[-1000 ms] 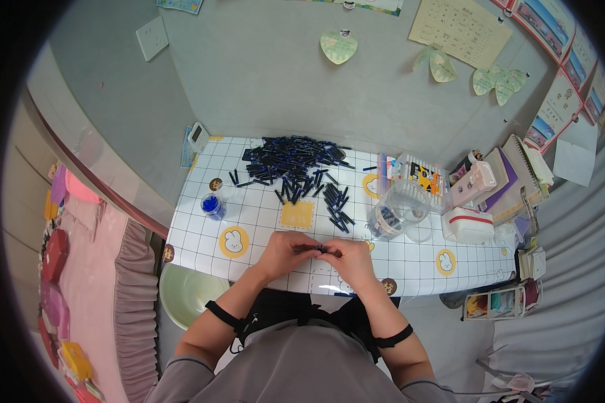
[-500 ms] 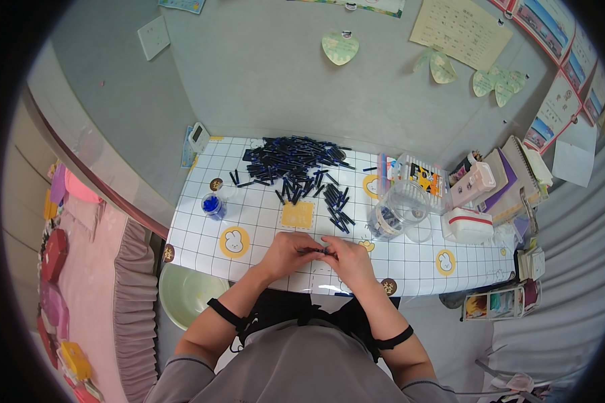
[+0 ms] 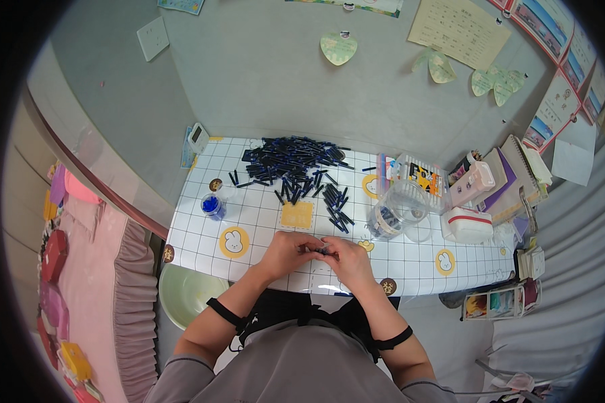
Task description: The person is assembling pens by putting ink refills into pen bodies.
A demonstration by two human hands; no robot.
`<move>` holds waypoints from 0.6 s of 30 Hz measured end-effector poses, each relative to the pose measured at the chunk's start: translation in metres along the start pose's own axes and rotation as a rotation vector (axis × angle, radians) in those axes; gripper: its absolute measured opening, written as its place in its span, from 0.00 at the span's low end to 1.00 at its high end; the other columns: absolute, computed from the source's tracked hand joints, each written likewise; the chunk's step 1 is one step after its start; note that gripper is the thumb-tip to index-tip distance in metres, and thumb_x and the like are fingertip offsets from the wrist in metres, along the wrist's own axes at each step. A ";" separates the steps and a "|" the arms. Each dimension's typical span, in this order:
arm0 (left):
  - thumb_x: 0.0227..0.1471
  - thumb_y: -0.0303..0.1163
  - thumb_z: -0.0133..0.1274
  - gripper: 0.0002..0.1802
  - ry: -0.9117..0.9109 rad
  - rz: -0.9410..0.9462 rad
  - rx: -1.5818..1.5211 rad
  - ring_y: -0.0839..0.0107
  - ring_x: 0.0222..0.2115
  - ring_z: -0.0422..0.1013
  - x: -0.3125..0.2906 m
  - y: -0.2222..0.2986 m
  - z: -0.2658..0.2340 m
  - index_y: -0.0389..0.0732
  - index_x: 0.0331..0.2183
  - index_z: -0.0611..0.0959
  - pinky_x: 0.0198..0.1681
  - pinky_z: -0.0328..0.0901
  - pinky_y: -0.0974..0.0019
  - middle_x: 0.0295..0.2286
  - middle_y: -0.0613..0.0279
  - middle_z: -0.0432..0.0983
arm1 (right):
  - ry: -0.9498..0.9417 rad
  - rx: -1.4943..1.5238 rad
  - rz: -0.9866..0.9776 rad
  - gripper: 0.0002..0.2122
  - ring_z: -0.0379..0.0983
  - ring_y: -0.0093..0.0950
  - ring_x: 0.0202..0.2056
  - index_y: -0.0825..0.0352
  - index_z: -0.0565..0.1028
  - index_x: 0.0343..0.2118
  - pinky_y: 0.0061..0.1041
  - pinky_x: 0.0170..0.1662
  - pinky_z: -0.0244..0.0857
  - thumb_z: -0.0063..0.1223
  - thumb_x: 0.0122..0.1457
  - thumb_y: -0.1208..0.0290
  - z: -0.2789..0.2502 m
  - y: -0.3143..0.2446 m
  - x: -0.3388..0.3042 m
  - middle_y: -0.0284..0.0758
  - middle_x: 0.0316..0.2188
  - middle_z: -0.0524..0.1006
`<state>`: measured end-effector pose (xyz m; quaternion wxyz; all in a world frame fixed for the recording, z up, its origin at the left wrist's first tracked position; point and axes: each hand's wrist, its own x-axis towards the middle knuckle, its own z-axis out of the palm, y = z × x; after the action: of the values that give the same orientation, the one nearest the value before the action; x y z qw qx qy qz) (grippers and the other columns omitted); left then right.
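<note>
Left hand (image 3: 288, 250) and right hand (image 3: 346, 256) pinched together on one small dark blue plastic tube (image 3: 322, 251), near side of yellow square sticker (image 3: 297, 215); heap of matching tubes (image 3: 292, 158) beyond it.

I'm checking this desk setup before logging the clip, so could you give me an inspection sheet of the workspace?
Surface: white grid-patterned table with round yellow rabbit stickers.
Job's things: pile of dark blue pen parts at the far side; a smaller row nearer; one small dark piece between both hands.
Clutter: clear jar, small blue-filled cup, white pouch, notebooks.
Hands: left hand and right hand meet over the near edge.
Cables: nothing seen.
Surroundings: grey wall with paper notes, pale green stool.
</note>
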<state>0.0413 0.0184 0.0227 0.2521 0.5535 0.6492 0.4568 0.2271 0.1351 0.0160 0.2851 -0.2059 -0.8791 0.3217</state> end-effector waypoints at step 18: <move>0.53 0.23 0.73 0.12 0.178 0.593 0.026 0.64 0.35 0.86 0.084 0.130 0.030 0.41 0.42 0.94 0.34 0.79 0.67 0.37 0.57 0.89 | 0.382 -0.002 0.044 0.09 0.86 0.33 0.30 0.66 0.88 0.38 0.28 0.33 0.76 0.76 0.55 0.74 -0.150 -0.047 0.011 0.38 0.31 0.88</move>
<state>0.1078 0.1036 0.1370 0.0427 0.6798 0.4845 0.5490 0.3051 0.1751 0.1467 0.4396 -0.2828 -0.8046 0.2818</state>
